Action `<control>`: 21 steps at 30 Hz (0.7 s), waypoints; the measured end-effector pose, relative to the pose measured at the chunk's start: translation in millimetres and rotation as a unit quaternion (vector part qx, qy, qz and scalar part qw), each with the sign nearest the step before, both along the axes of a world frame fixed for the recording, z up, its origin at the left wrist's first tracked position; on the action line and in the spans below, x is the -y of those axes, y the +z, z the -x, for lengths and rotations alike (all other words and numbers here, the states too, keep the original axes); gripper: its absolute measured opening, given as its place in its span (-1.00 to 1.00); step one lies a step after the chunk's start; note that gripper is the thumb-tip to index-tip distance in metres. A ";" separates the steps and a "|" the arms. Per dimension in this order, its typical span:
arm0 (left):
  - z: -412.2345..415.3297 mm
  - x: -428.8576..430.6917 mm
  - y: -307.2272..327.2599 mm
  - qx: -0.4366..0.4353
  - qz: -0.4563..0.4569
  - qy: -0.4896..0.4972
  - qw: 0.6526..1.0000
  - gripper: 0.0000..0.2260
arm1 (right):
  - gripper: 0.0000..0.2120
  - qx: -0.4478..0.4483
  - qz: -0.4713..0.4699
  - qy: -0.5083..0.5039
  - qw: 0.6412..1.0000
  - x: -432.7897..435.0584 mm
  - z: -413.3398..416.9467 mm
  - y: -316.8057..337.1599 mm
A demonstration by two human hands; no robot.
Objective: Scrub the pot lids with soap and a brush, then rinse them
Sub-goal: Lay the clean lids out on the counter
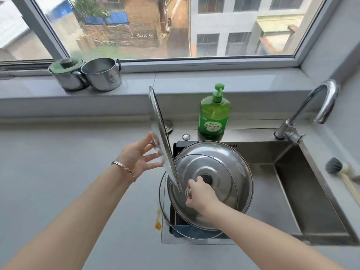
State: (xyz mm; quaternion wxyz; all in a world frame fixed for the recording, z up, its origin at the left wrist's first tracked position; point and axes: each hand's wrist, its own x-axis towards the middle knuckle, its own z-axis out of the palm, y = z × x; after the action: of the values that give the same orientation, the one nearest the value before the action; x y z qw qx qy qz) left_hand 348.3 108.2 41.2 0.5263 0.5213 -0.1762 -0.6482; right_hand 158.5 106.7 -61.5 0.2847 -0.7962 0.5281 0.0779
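1. A knob on the stacked lids (210,184) is pinched in the closed right hand (198,195), probably to steady them over the sink (292,191).
2. An upright glass lid (161,133) is propped by the left hand (140,154), fingers spread, apparently to be set aside.
3. Soap bottle (214,114) and brush (339,168) lie untouched nearby.

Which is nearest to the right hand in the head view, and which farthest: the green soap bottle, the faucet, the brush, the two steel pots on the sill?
From the right hand, which grips a lid knob at the sink:
1. Green soap bottle, straight behind the sink.
2. Brush, on the counter to the right.
3. Faucet, back right corner; too close to the brush to call.
4. Steel pots, far left on the windowsill.
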 end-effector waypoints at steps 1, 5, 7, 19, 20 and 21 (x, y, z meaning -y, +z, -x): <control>-1.0 0.1 -0.9 0.001 -0.001 -0.002 1.000 -0.56 | -0.70 -0.004 0.004 -0.008 1.000 0.3 2.1 2.5; 4.8 2.1 1.8 -0.009 0.017 -0.001 1.000 -0.63 | -0.64 -0.006 0.044 -0.050 0.998 14.5 24.1 26.2; 11.9 4.3 4.8 -0.007 0.028 -0.009 1.000 -0.57 | -0.62 -0.018 0.072 -0.078 0.994 30.1 41.9 45.7; 112.2 33.1 7.9 0.005 0.007 -0.022 1.000 -0.85 | -0.61 -0.117 0.339 -0.003 0.933 88.6 139.2 116.0; 118.5 34.2 8.3 0.000 0.008 -0.020 1.000 -0.84 | -0.53 -0.106 0.358 0.009 0.928 89.5 143.5 118.7; 123.7 34.8 8.7 -0.003 0.010 -0.017 1.000 -0.84 | -0.48 -0.090 0.389 0.021 0.917 90.6 149.1 120.5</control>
State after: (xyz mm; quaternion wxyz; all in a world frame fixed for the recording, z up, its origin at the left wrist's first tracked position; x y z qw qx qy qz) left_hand 224.6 73.4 50.0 0.5205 0.5112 -0.1897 -0.6571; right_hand 9.3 16.1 59.0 -0.0977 -0.8447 0.5233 -0.0560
